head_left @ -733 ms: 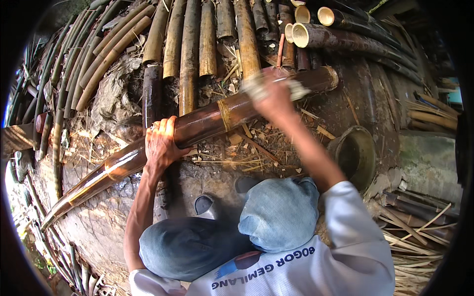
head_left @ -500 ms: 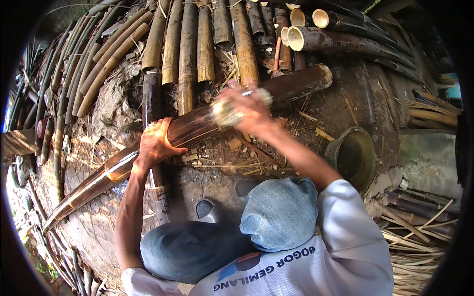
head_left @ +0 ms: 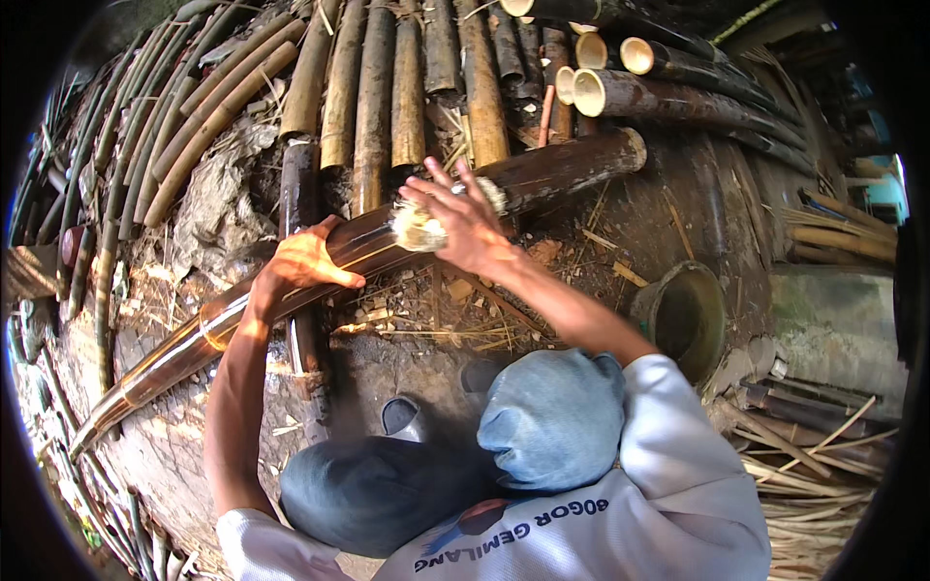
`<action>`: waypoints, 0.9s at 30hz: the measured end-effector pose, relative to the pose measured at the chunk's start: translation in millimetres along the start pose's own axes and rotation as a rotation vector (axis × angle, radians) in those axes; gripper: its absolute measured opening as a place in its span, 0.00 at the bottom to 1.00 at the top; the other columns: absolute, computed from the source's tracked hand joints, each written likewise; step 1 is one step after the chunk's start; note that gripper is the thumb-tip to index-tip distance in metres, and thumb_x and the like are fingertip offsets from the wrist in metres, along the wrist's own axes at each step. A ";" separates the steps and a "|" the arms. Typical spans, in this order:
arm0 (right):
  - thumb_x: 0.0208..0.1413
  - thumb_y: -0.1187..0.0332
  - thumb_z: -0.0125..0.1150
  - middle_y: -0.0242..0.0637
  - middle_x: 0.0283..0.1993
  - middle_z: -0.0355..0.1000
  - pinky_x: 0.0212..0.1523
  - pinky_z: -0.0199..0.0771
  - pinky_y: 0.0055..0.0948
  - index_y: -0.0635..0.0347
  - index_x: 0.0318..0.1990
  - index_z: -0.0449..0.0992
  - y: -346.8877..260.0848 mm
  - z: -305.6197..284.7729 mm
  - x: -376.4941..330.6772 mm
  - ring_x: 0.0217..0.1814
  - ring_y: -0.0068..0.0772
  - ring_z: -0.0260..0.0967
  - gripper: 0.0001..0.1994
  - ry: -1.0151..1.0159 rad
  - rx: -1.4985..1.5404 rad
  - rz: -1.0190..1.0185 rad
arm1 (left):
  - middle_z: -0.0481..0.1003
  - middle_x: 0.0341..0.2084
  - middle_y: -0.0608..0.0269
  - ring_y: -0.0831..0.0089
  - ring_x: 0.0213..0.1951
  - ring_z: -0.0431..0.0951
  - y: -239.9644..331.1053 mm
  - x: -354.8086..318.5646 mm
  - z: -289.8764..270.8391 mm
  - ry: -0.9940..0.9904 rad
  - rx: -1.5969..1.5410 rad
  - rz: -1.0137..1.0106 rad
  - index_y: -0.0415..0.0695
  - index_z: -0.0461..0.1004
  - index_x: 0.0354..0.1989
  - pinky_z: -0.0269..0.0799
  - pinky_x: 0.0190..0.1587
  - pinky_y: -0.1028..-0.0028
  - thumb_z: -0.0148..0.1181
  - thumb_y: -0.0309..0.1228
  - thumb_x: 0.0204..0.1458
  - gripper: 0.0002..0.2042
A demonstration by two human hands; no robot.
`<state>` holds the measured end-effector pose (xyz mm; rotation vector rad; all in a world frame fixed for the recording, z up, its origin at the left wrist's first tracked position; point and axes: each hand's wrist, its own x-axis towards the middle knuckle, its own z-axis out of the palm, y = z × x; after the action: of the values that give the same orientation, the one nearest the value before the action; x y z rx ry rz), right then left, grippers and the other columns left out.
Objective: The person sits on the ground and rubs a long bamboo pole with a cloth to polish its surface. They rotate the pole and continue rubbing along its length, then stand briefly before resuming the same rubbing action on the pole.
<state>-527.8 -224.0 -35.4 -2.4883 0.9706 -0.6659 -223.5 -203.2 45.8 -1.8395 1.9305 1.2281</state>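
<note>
I judge I'm mid-scrub — left hand (head_left: 300,263) clamps the bamboo pole (head_left: 368,247) mid-frame, right hand (head_left: 465,228) grips a fibre wad (head_left: 418,229) — next stroke needs steady pressure.

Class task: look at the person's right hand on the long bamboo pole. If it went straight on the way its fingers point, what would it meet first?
Probably the split bamboo poles stacked just beyond the long pole; the right hand points up and away, though depth is unclear.
</note>
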 end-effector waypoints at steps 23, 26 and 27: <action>0.59 0.66 0.66 0.49 0.65 0.71 0.79 0.35 0.57 0.43 0.67 0.69 105.2 -148.4 -24.9 0.77 0.54 0.53 0.27 0.129 -0.628 0.489 | 0.67 0.61 0.46 0.49 0.59 0.69 -2.1 -25.2 48.9 0.569 0.376 0.188 0.45 0.51 0.74 0.66 0.63 0.56 0.84 0.49 0.22 0.65; 0.56 0.64 0.66 0.56 0.71 0.61 0.63 0.55 0.52 0.54 0.62 0.72 61.0 -134.4 -6.3 0.69 0.50 0.61 0.25 0.229 -0.165 0.709 | 0.69 0.58 0.50 0.51 0.58 0.70 -0.5 -19.2 68.3 0.768 0.400 0.220 0.45 0.56 0.71 0.64 0.62 0.56 0.82 0.43 0.27 0.57; 0.53 0.66 0.68 0.52 0.72 0.60 0.68 0.51 0.52 0.56 0.61 0.73 34.0 -103.7 4.4 0.72 0.50 0.56 0.26 0.236 0.030 0.715 | 0.69 0.58 0.50 0.51 0.58 0.70 -1.7 -16.3 69.1 0.741 0.400 0.207 0.45 0.57 0.70 0.65 0.61 0.56 0.82 0.41 0.27 0.56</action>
<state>-600.2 -268.9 32.9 -1.8480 1.7832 -0.7149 -245.2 -144.7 12.1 -2.0605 2.5317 0.1230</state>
